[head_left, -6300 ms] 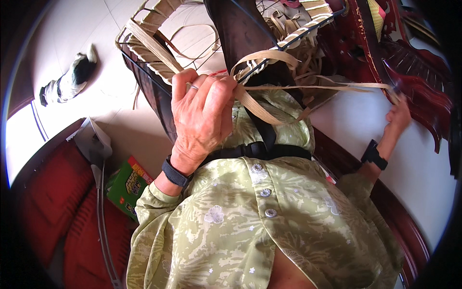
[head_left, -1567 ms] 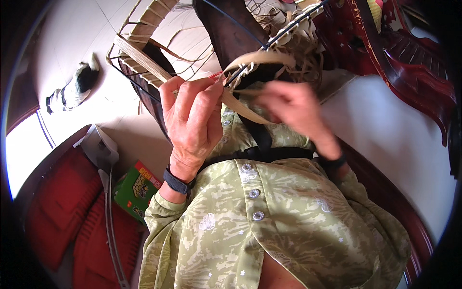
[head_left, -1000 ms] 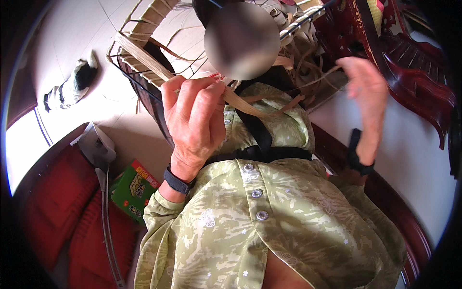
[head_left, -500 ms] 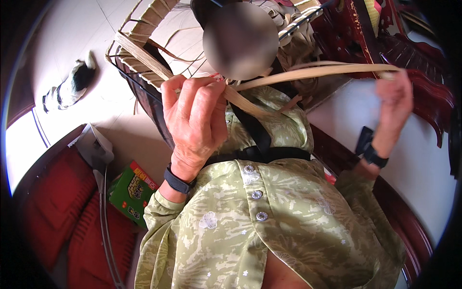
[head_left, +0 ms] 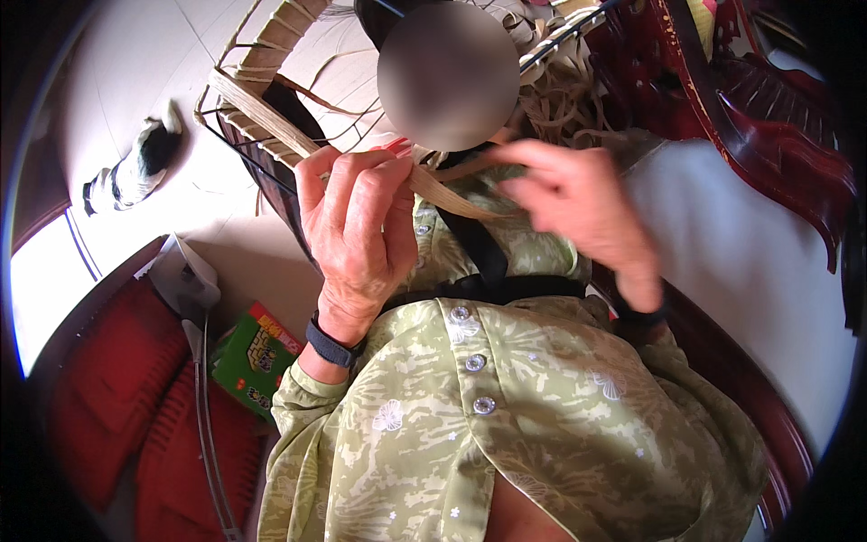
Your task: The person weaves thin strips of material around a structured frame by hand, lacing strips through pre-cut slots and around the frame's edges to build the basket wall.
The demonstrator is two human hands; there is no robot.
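here, gripping a flat, pale-tan fibrous strip (head_left: 263,111) at the near side of a cream-wrapped black wire frame (head_left: 284,32) with tightly curled left hand (head_left: 355,221); cannot tell if holding anything in blurred, half-spread right hand (head_left: 587,200), near tangled tan strips (head_left: 564,108).

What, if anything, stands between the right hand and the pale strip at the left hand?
Nothing visible stands between the right hand and the pale strip at the left hand; blur leaves contact unclear.
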